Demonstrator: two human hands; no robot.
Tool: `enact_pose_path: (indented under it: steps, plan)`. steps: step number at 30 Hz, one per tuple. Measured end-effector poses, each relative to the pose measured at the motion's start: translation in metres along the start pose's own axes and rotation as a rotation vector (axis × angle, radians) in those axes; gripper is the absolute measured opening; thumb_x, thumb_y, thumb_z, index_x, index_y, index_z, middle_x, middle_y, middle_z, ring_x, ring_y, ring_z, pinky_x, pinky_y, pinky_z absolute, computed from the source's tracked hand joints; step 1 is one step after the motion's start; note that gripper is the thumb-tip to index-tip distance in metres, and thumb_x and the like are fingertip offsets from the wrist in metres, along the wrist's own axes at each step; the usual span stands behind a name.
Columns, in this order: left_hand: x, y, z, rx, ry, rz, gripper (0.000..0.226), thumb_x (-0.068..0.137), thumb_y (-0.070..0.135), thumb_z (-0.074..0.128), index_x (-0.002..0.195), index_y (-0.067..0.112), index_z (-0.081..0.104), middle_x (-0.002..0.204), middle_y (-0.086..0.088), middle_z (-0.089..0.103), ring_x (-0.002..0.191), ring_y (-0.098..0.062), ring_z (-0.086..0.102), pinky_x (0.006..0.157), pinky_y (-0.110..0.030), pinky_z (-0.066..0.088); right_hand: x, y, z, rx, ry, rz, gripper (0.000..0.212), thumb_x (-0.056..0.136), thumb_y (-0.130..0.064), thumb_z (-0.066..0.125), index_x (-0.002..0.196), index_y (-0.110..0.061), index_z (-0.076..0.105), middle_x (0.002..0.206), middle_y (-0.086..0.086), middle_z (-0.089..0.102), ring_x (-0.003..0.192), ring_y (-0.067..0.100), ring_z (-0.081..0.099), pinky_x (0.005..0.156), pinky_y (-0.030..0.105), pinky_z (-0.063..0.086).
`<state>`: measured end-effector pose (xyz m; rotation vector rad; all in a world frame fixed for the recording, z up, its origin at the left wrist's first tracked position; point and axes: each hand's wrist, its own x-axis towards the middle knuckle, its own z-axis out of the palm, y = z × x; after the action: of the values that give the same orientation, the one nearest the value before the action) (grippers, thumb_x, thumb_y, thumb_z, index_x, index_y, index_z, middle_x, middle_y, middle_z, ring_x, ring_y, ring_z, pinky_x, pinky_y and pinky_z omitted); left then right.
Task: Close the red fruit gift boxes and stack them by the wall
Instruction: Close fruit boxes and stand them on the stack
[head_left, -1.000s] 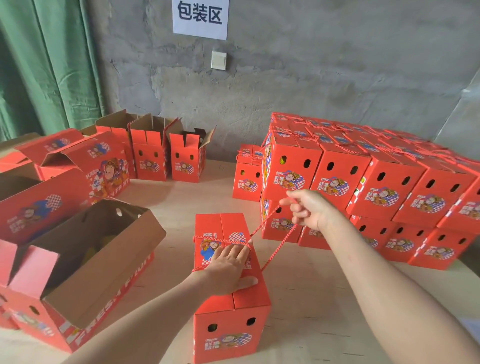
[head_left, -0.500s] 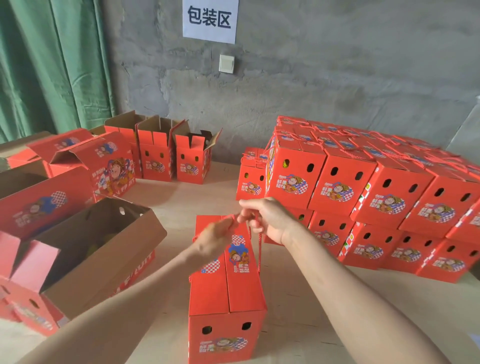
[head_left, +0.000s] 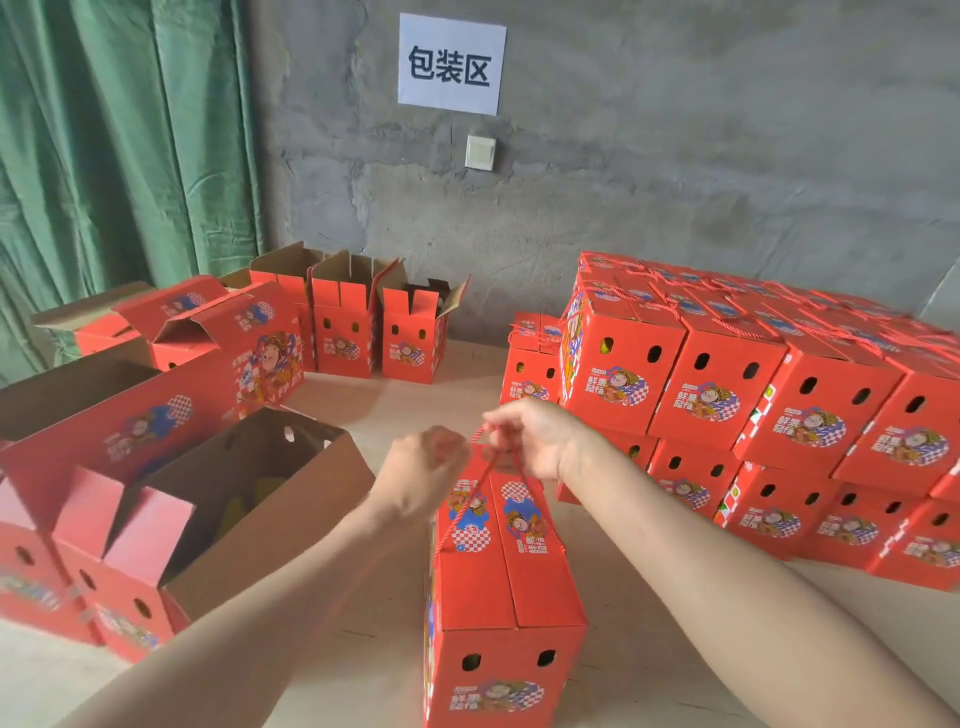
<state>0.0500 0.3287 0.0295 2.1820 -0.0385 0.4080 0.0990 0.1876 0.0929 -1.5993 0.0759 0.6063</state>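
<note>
At the near middle of the table (head_left: 649, 649) stood a closed red box (head_left: 506, 582), its two top flaps folded down and meeting along the centre. Its long side ran away from the viewer, and its holed end panel faced the near edge. Both hands met just above the box's far end. The right hand (head_left: 535, 436) had its fingers curled tight, pinching the red cord (head_left: 485, 475) between fingertips and thumb. From there a strand ran down over the printed top to the box's left edge. The left hand (head_left: 421, 478), just to the left and almost touching the right, had its fingers curled in on the same cord. Blur softened the pinch itself.

To the right, a stack of closed boxes (head_left: 727, 384) stood two layers high along the grey wall (head_left: 675, 156), cords lying across their tops. The tied box stood apart from it, nearer and to the left. On the left, large open boxes (head_left: 234, 509) sat with their flaps raised and brown insides showing. Farther back, three small open boxes (head_left: 358, 332) stood in a row against the wall. Above them hung a white paper sign (head_left: 451, 63) with a light switch (head_left: 479, 152) below it. A green curtain (head_left: 119, 145) covered the far left.
</note>
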Motion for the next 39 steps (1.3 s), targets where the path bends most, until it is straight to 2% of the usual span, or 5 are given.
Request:
enact_pose_path:
  steps: [5, 10, 28, 35, 39]
  plan:
    - [-0.037, -0.032, 0.028, 0.085, -0.366, -0.024, 0.068, 0.094, 0.046, 0.05, 0.148, 0.013, 0.024, 0.154, -0.001, 0.026, 0.14, -0.013, 0.028, 0.106, -0.018, 0.023, -0.006, -0.03, -0.007, 0.157, 0.183, -0.054, 0.021, 0.094, -0.007, 0.048, 0.073, -0.005, 0.053, 0.031, -0.007, 0.037, 0.031, 0.007, 0.043, 0.061, 0.025, 0.04]
    - [-0.033, -0.024, 0.02, 0.044, -0.393, 0.089, 0.087, 0.087, 0.051, 0.058, 0.151, 0.015, 0.011, 0.158, 0.013, -0.002, 0.143, -0.009, 0.018, 0.115, -0.034, 0.023, -0.025, -0.057, -0.003, 0.256, 0.118, -0.186, 0.03, 0.094, -0.015, 0.045, 0.064, -0.015, 0.049, 0.039, -0.008, 0.05, 0.039, 0.008, 0.058, 0.065, 0.027, 0.038]
    - [-0.036, -0.073, 0.019, 0.243, -0.448, -0.12, 0.079, 0.095, 0.045, 0.048, 0.152, 0.022, -0.002, 0.152, -0.003, 0.029, 0.133, -0.021, 0.039, 0.103, -0.031, 0.037, 0.001, -0.023, 0.006, 0.036, 0.22, -0.059, 0.026, 0.096, -0.003, 0.04, 0.074, -0.012, 0.048, 0.061, -0.001, 0.056, 0.066, 0.013, 0.056, 0.069, 0.028, 0.036]
    - [-0.03, -0.082, 0.026, 0.197, -0.092, 0.056, 0.031, 0.1, 0.033, 0.041, 0.128, 0.026, 0.053, 0.118, 0.001, 0.057, 0.101, -0.019, 0.059, 0.084, -0.029, 0.045, 0.026, -0.039, 0.006, -0.011, 0.308, -0.167, 0.028, 0.094, 0.0, 0.042, 0.07, -0.008, 0.051, 0.07, 0.005, 0.055, 0.064, 0.013, 0.056, 0.062, 0.025, 0.034]
    - [-0.007, -0.088, 0.017, 0.109, -0.333, 0.111, 0.047, 0.1, 0.035, 0.042, 0.144, 0.021, 0.038, 0.129, -0.004, 0.056, 0.118, -0.017, 0.049, 0.094, -0.021, 0.036, 0.038, -0.054, 0.005, -0.06, 0.314, -0.193, 0.02, 0.094, -0.001, 0.043, 0.079, -0.009, 0.053, 0.072, 0.004, 0.059, 0.063, 0.013, 0.056, 0.061, 0.026, 0.032]
